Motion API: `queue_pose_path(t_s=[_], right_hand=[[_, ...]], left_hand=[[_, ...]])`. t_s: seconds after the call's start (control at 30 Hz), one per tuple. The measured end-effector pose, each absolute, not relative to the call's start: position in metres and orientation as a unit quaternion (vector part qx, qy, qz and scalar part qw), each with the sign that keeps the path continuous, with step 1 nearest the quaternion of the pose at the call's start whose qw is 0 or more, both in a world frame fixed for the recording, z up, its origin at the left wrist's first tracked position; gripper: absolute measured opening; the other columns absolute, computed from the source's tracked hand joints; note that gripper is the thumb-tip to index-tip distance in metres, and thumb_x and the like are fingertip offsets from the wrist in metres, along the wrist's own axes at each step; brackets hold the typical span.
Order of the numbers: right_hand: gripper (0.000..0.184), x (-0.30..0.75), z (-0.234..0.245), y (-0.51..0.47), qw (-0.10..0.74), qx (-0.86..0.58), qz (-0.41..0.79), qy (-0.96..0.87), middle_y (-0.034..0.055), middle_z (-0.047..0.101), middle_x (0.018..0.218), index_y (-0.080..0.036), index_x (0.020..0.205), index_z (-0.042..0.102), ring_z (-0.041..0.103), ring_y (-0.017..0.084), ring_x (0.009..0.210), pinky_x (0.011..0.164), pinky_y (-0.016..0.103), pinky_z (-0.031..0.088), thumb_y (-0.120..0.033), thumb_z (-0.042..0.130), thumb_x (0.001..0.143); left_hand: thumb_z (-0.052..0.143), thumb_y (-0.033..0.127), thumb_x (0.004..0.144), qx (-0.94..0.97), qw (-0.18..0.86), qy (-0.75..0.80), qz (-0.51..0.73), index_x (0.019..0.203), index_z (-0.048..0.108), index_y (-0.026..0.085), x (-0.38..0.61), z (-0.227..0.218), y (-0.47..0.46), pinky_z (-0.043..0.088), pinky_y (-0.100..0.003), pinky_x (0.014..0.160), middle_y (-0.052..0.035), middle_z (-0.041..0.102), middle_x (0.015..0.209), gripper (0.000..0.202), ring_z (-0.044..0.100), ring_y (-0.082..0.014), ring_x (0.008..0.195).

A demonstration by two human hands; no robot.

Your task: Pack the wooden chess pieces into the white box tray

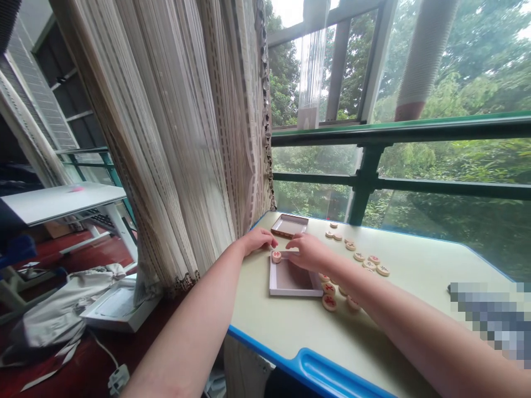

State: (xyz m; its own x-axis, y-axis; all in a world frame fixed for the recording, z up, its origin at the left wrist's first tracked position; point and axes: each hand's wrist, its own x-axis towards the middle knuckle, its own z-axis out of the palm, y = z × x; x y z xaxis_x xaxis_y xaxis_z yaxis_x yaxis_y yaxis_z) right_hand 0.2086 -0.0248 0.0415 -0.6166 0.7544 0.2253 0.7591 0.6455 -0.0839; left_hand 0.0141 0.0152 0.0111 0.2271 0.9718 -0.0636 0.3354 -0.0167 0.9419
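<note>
A shallow open box point(295, 292) with a pale rim sits on the cream table. One round xiangqi piece point(276, 256) with a red character lies in its far left corner. Just beyond that corner is my left hand point(260, 240), its fingers slightly bent and apart, with nothing seen in them. My right hand point(309, 251) reaches over the far side of the box, thumb and fingers apart, no piece visible between them. Beside the box, partly under my right forearm, several red-marked xiangqi pieces point(329, 302) lie close together.
Behind my hands rests the box lid point(291, 225), hollow side up. More xiangqi pieces point(368, 266) are scattered to the right. A pixelated dark object point(493, 315) lies at the table's right. A curtain point(186, 138) hangs at the left, and a green railing point(367, 171) runs behind.
</note>
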Motion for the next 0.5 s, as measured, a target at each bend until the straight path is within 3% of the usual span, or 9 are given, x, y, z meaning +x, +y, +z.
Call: queue_pose_path(t_s=[0.17,0.5], right_hand=[[0.025,0.210,0.037,-0.018,0.100,-0.405,0.009,-0.909,0.0064,0.070,0.086,-0.020,0.086,0.072,0.061,0.018,0.078,0.068,0.024,0.042,-0.016,0.048,0.079],[0.028,0.210,0.049,-0.020,0.119,-0.397,0.058,-0.908,0.0059,0.071,0.089,-0.017,0.090,0.071,0.061,0.015,0.073,0.066,0.022,0.042,-0.013,0.045,0.081]], left_hand=[[0.049,0.011,0.056,0.633,0.455,0.517,0.354,0.064,0.069,0.013,0.014,0.012,0.015,0.037,-0.021,0.055,-0.0034,0.066,0.067,0.021,0.052,-0.0104,0.061],[0.049,0.014,0.056,0.634,0.422,0.527,0.377,0.067,0.070,0.013,0.013,0.010,0.020,0.037,-0.023,0.057,-0.0044,0.067,0.072,0.023,0.051,-0.0122,0.067]])
